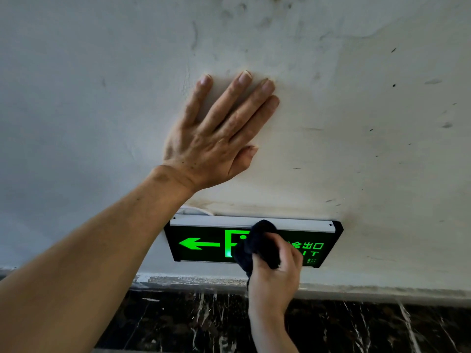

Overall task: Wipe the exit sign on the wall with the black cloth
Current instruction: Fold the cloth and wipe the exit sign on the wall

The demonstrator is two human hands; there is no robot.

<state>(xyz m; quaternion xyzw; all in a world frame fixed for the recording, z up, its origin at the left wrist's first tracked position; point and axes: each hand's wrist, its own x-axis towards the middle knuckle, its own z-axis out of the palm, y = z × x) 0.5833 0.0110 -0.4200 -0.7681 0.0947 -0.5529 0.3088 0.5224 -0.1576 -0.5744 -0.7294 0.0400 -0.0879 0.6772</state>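
Note:
The exit sign (201, 244) is a black panel with a glowing green arrow, figure and lettering under a silver top rail, mounted low on the white wall. My right hand (276, 273) grips a bunched black cloth (257, 244) and presses it against the middle of the sign, hiding part of the figure and the start of the lettering. My left hand (216, 138) lies flat on the wall above the sign, fingers spread, holding nothing.
The white wall (369, 123) is stained and scuffed, with dark marks on the right. Below the sign runs a grey strip, then a dark marble skirting (178, 324) with white veins. A white cable loop (196, 211) shows just above the sign's left end.

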